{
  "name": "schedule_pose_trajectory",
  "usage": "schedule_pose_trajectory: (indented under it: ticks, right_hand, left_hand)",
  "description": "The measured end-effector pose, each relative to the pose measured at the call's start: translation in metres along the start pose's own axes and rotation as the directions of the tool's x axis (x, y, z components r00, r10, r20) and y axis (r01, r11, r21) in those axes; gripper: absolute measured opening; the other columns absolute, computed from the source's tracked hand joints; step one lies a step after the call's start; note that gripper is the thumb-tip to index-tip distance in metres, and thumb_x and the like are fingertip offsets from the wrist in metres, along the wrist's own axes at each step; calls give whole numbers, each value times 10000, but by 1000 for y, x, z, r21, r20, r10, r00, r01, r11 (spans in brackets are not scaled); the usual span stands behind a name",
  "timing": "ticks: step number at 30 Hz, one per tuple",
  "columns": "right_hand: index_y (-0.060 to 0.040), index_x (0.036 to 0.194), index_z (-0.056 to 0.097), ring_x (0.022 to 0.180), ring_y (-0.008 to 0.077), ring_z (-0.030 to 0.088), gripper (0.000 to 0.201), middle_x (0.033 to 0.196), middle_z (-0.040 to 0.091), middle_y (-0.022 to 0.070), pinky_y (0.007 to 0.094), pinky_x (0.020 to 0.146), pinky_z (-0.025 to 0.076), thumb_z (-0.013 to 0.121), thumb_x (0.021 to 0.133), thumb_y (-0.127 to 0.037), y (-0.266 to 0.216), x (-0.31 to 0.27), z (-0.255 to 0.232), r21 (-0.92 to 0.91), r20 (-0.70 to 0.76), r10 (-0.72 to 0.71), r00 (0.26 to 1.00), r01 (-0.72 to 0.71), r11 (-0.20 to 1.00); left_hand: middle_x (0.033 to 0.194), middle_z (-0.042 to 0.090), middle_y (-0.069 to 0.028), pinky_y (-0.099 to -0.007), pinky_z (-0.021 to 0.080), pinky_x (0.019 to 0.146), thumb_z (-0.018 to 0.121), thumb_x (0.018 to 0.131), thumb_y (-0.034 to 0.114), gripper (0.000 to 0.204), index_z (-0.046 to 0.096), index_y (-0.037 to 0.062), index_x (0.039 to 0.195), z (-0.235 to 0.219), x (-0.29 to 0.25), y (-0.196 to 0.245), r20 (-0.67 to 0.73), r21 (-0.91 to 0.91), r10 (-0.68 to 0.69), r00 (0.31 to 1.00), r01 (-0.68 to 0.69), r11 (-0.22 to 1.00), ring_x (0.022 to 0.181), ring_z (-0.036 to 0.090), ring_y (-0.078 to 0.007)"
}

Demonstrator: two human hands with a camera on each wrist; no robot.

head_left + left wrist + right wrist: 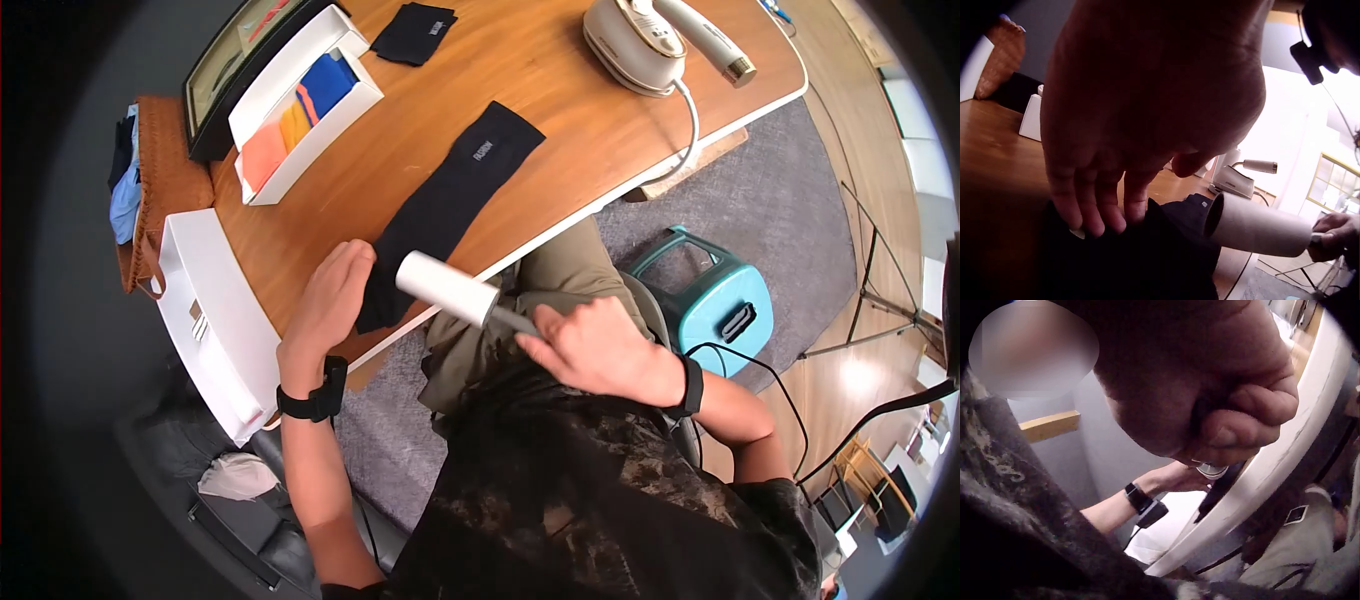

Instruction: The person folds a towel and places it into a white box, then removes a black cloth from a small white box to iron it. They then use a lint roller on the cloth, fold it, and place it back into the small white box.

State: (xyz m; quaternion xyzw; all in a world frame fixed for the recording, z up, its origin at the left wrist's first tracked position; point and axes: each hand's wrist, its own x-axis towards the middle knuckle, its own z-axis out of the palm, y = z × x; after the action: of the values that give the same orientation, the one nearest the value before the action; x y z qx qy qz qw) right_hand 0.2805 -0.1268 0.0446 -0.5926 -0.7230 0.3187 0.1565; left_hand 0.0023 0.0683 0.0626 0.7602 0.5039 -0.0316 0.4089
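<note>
A long black sock (450, 200) marked "FASHION" lies flat across the wooden table, its lower end by the front edge. My right hand (600, 345) grips the grey handle of a lint roller (445, 285), its fingers curled round it. The white roll overlaps the sock's lower part in the head view. My left hand (332, 290) is at the sock's left side with fingers extended; in the left wrist view its fingertips (1116, 226) come down on the black cloth. The handle is mostly hidden inside my right fist (1235, 419) in the right wrist view.
A white box (330, 140) of colourful folded socks stands at the back left, near a folded black sock (413, 33). A white garment steamer (640, 45) sits at the far right. Beside the table are a white box lid (215, 320), a brown basket (170, 170) and a teal stool (725, 310).
</note>
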Motion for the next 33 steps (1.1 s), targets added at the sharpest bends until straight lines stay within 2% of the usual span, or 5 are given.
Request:
schedule_pose_trajectory:
  ticks: [7, 10, 20, 26, 33]
  right_hand:
    - [-31, 852, 638, 469, 305, 646, 399, 522, 596, 119, 453, 466, 498, 599, 1026, -388, -15, 9, 33, -104, 71, -98, 993, 105, 989]
    - [-24, 866, 667, 502, 325, 658, 412, 545, 611, 126, 464, 483, 499, 585, 1028, -393, -31, 14, 41, -29, 113, -213, 970, 218, 976]
    - [-37, 857, 592, 523, 425, 616, 392, 542, 569, 193, 526, 511, 487, 600, 1042, -382, 6, 1, 29, 14, -14, 61, 998, -61, 998]
    - [-17, 830, 563, 622, 471, 636, 381, 620, 597, 251, 536, 551, 485, 598, 1053, -324, 22, 4, 1, -20, -175, 316, 932, -324, 946]
    - [-44, 839, 562, 503, 427, 615, 389, 542, 572, 199, 528, 495, 489, 593, 1048, -370, -30, 6, 45, 131, -109, 43, 993, -29, 991]
  left_hand:
    - [929, 561, -110, -364, 451, 852, 356, 1113, 340, 379, 539, 12, 1061, -4, 3, 0, 23, 21, 38, 999, -38, 999, 886, 542, -237]
    - [1059, 623, -187, -400, 464, 927, 382, 1105, 277, 350, 562, -23, 1113, -5, -4, 7, 13, -50, -38, 999, 38, 998, 1009, 605, -342]
    - [1146, 641, -83, -328, 447, 990, 499, 1043, 72, 90, 563, 21, 1081, 45, -27, -62, -392, -400, 35, 919, -204, 893, 1056, 577, -178]
    - [1191, 656, -146, -378, 463, 1024, 586, 911, -77, 218, 585, 11, 1110, 55, -35, -57, -465, -187, 175, 868, -290, 939, 1109, 616, -279]
    - [1179, 644, -182, -510, 462, 1059, 640, 868, -63, 216, 611, 1, 1073, 108, -60, -60, -754, 122, 255, 606, -251, 960, 1211, 598, -412]
